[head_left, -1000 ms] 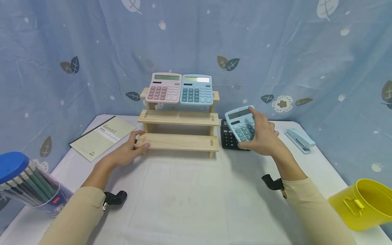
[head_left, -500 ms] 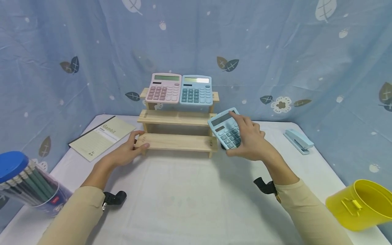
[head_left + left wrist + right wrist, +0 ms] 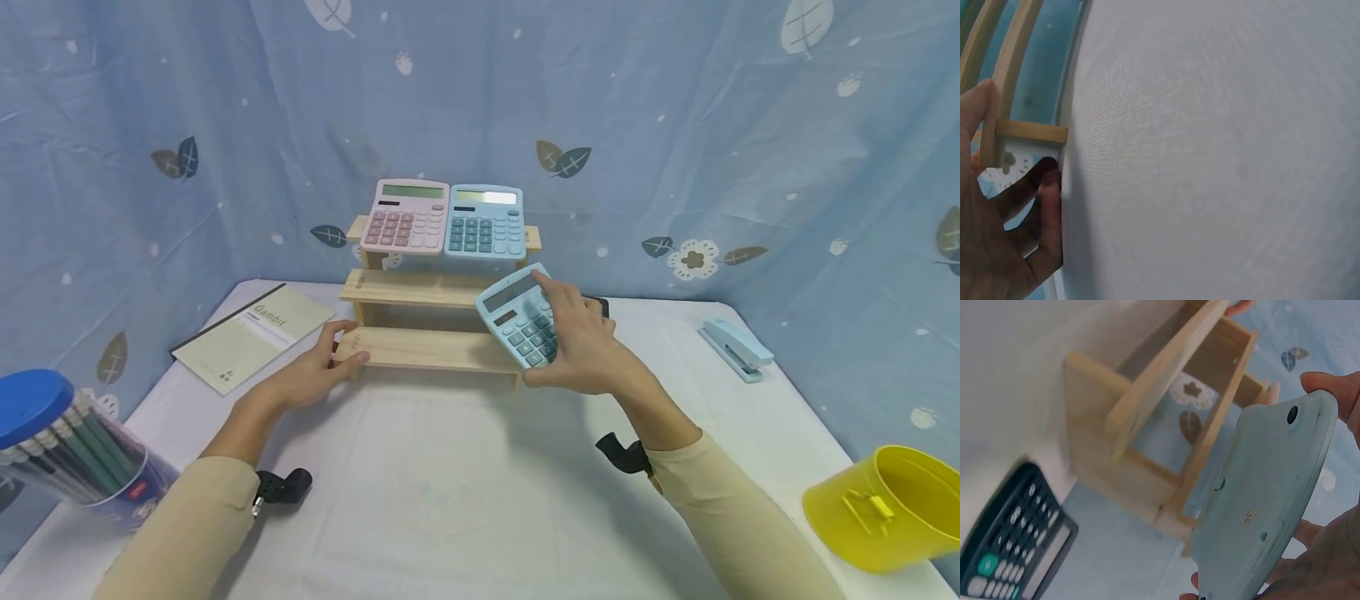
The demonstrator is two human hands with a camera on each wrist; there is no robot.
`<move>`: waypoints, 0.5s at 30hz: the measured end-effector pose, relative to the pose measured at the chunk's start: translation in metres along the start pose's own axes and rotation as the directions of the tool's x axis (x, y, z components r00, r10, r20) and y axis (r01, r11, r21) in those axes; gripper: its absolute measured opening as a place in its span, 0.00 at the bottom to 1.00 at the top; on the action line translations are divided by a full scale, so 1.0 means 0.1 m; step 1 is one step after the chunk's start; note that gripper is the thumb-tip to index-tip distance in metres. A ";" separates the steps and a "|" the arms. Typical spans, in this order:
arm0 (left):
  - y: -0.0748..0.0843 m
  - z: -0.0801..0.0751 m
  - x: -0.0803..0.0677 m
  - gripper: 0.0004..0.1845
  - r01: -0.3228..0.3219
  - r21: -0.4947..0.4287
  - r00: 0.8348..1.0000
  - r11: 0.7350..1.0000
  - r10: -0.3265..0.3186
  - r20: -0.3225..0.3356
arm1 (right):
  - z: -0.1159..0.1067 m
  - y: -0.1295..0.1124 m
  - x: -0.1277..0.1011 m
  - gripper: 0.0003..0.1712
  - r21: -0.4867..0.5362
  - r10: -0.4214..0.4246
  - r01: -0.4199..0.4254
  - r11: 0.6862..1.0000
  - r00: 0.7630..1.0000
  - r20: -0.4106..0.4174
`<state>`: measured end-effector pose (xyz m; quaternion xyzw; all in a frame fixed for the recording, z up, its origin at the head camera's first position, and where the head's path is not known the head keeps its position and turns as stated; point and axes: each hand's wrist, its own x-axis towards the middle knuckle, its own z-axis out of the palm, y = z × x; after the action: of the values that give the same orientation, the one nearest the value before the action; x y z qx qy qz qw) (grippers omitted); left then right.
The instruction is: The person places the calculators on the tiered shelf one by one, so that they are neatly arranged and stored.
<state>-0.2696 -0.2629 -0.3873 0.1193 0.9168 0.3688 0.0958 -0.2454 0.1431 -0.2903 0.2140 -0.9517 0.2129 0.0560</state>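
My right hand [image 3: 577, 342] grips a light blue calculator [image 3: 516, 318], held tilted in the air in front of the right end of a three-step wooden rack [image 3: 420, 287]. The right wrist view shows the calculator's grey underside [image 3: 1260, 506] beside the rack [image 3: 1141, 425]. My left hand [image 3: 318, 371] holds the left end of the lowest step, thumb on top; in the left wrist view its fingers [image 3: 1035, 206] curl round the wooden end [image 3: 1022, 132]. A pink calculator [image 3: 405, 217] and a blue one [image 3: 486, 222] stand on the top step.
A black calculator [image 3: 1013, 540] lies on the white table right of the rack, mostly hidden behind my right hand in the head view. A notebook [image 3: 251, 333] lies at left, a pencil tub [image 3: 63, 450] at front left, a blue stapler [image 3: 738, 350] at right, a yellow bucket [image 3: 888, 508] at front right.
My right hand has carried the light blue calculator leftward from above the black calculator to in front of the rack's right end. The left hand has stayed on the lowest step.
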 end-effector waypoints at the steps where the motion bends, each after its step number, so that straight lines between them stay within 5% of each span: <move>1: 0.01 0.00 0.00 0.40 0.000 -0.001 1.000 1.000 0.000 0.001 | 0.01 -0.02 0.02 0.73 0.000 -0.004 0.004 1.000 1.000 0.002; 15: 0.02 0.00 -0.01 0.41 0.002 -0.016 1.000 1.000 -0.002 0.005 | 0.10 -0.20 0.18 0.71 0.007 -0.032 0.032 0.999 0.998 0.060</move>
<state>-0.2684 -0.2620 -0.3855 0.1186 0.9137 0.3759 0.0991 -0.2530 0.1154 -0.2886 0.2358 -0.9487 0.2085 0.0300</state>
